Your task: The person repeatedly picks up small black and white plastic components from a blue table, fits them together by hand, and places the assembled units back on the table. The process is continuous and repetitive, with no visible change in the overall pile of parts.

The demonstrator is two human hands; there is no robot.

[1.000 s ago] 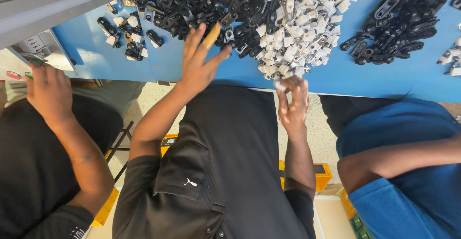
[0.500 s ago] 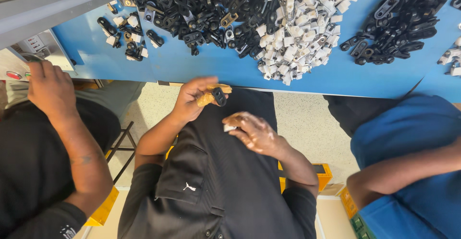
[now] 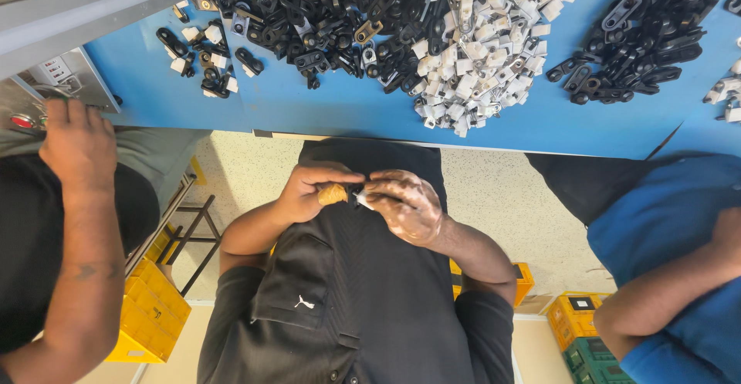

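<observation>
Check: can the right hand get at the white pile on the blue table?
Probably yes: the white pile lies uncovered just ahead of the right hand, nothing between, though that hand is pinching a small white piece beside the left hand's tan piece.

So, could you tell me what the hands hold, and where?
Left hand pinches a tan piece; right hand fingertips grip a small white part, exact spot hidden.

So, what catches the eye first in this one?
The big heaps of black clips and white clips spread along the blue table at the top. Below its edge, the left hand and right hand meet over a black shirt, pinching a tan piece and a small white part.
</observation>
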